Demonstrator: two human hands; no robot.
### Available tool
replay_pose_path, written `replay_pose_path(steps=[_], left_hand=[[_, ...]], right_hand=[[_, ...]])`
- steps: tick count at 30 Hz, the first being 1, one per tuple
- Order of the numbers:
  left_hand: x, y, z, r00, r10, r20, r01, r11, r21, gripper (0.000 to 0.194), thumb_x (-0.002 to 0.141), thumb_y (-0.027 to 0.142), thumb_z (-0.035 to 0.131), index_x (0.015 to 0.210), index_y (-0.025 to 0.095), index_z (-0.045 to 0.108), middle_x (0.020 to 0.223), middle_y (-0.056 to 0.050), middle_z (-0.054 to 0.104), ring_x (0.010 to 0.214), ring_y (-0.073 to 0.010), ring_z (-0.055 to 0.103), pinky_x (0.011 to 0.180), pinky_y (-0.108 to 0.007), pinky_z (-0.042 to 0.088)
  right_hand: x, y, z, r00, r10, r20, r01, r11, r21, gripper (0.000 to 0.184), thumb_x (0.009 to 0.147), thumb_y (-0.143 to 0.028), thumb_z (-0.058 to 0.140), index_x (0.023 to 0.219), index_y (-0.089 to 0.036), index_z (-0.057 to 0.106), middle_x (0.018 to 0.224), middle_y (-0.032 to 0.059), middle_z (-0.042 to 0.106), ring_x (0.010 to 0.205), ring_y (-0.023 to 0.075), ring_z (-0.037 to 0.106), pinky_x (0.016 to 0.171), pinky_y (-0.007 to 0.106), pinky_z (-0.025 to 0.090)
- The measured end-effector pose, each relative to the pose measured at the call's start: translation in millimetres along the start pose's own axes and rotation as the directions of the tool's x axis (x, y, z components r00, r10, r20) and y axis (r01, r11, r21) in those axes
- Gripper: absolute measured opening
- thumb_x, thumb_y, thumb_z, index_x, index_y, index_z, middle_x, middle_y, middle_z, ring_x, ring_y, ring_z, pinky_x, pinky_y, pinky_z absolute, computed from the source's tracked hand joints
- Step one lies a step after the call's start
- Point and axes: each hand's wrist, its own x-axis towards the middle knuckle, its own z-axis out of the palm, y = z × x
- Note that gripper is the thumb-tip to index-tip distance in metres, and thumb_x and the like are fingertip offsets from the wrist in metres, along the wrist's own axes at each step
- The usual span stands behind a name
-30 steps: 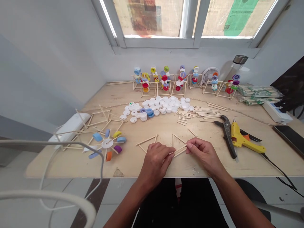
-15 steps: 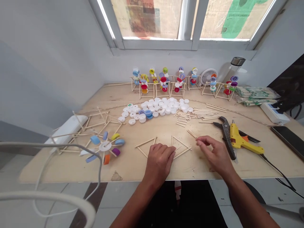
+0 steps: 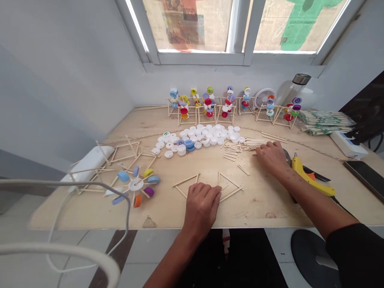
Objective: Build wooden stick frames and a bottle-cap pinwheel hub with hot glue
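My left hand rests near the front edge of the plywood table. Its fingers are bent and pressed together, with the tips at the corner of a triangle of thin wooden sticks. A second, open-sided stick shape lies just left of that hand. My right hand is stretched out farther back. Its curled fingers sit on the right end of a pile of short wooden sticks, and the fingertips are hidden. One loose stick lies between the hands.
White and blue bottle caps are heaped behind the triangles. A cap pinwheel and stick frames lie left. A yellow glue gun, a phone and a power strip lie right. Finished cap models line the back wall.
My right hand let go of the sticks by my left hand and moved back and right to the stick pile. My left hand stayed at the triangle.
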Motion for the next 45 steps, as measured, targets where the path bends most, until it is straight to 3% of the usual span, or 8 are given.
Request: replay_pose_path(steps=[12, 15, 19, 24, 27, 32, 35, 45], left_hand=[[0, 7, -3.9, 0.993, -0.115, 0.011, 0.114, 0.96, -0.255, 0.016, 0.086, 0.021, 0.047, 0.088, 0.017, 0.063, 0.074, -0.004, 0.063, 0.074, -0.018, 0.056, 0.074, -0.034, 0.041], [2, 16, -7.0, 0.959, -0.272, 0.074, 0.272, 0.821, -0.502, 0.016, 0.085, 0.025, 0.05, 0.09, 0.017, 0.063, 0.078, -0.004, 0.065, 0.076, -0.0171, 0.059, 0.073, -0.031, 0.044], [2, 29, -10.8, 0.893, -0.4, 0.206, 0.417, 0.562, -0.714, 0.02, 0.083, 0.032, 0.053, 0.086, 0.016, 0.065, 0.08, -0.003, 0.067, 0.078, -0.017, 0.06, 0.074, -0.028, 0.047], [1, 37, -17.4, 0.852, -0.424, 0.308, 0.474, 0.373, -0.798, 0.02, 0.081, 0.035, 0.056, 0.077, 0.017, 0.064, 0.073, -0.002, 0.066, 0.073, -0.0161, 0.059, 0.071, -0.027, 0.047], [0, 36, -21.3, 0.839, -0.42, 0.347, 0.496, 0.327, -0.804, 0.02, 0.08, 0.035, 0.057, 0.072, 0.018, 0.061, 0.069, -0.002, 0.065, 0.068, -0.0154, 0.059, 0.069, -0.028, 0.048], [-5, 32, -24.2, 0.809, -0.46, 0.366, 0.544, 0.352, -0.762, 0.022, 0.078, 0.037, 0.059, 0.068, 0.017, 0.058, 0.065, -0.003, 0.066, 0.063, -0.0153, 0.059, 0.064, -0.027, 0.046], [-8, 30, -24.4, 0.815, -0.452, 0.363, 0.544, 0.38, -0.748, 0.022, 0.078, 0.035, 0.059, 0.067, 0.017, 0.058, 0.065, -0.002, 0.066, 0.062, -0.0139, 0.057, 0.062, -0.025, 0.044], [-13, 27, -22.4, 0.818, -0.43, 0.382, 0.554, 0.408, -0.726, 0.022, 0.079, 0.037, 0.057, 0.068, 0.017, 0.058, 0.065, -0.003, 0.065, 0.06, -0.0141, 0.055, 0.059, -0.026, 0.044]], right_hand=[[-19, -39, -31, 0.996, -0.045, -0.073, 0.069, 0.928, 0.367, 0.013, 0.08, -0.014, 0.048, 0.071, -0.017, 0.058, 0.07, 0.0064, 0.062, 0.073, 0.0191, 0.052, 0.074, 0.035, 0.032], [-43, -70, -48, 0.999, 0.012, -0.029, 0.016, 0.62, 0.785, 0.009, 0.08, -0.022, 0.051, 0.074, -0.02, 0.058, 0.077, 0.0029, 0.063, 0.074, 0.0173, 0.055, 0.071, 0.031, 0.039], [-67, -108, -55, 0.989, 0.132, 0.067, -0.093, 0.201, 0.975, 0.006, 0.079, -0.025, 0.054, 0.078, -0.021, 0.058, 0.081, 0.0011, 0.063, 0.08, 0.0167, 0.057, 0.078, 0.031, 0.042], [-78, -131, -51, 0.974, 0.207, 0.094, -0.092, -0.015, 0.996, 0.007, 0.08, -0.026, 0.055, 0.081, -0.02, 0.058, 0.089, 0.0033, 0.063, 0.088, 0.018, 0.057, 0.081, 0.031, 0.043], [-76, -122, -48, 0.988, 0.146, 0.045, -0.056, 0.074, 0.996, 0.01, 0.083, -0.028, 0.053, 0.084, -0.021, 0.059, 0.091, 0.0035, 0.063, 0.088, 0.0179, 0.058, 0.079, 0.031, 0.044], [-59, -79, -25, 0.974, 0.222, -0.034, -0.122, 0.65, 0.75, 0.014, 0.084, -0.029, 0.05, 0.087, -0.02, 0.06, 0.089, 0.0056, 0.065, 0.08, 0.0199, 0.057, 0.076, 0.034, 0.041], [-48, -62, -10, 0.975, 0.222, 0.007, -0.198, 0.856, 0.478, 0.014, 0.082, -0.025, 0.05, 0.088, -0.018, 0.06, 0.086, 0.0071, 0.065, 0.081, 0.0222, 0.056, 0.073, 0.034, 0.038], [-21, -59, -6, 0.987, 0.068, 0.143, -0.115, 0.93, 0.348, 0.009, 0.081, -0.019, 0.05, 0.077, -0.02, 0.059, 0.078, 0.0043, 0.063, 0.075, 0.0189, 0.054, 0.064, 0.028, 0.032]])
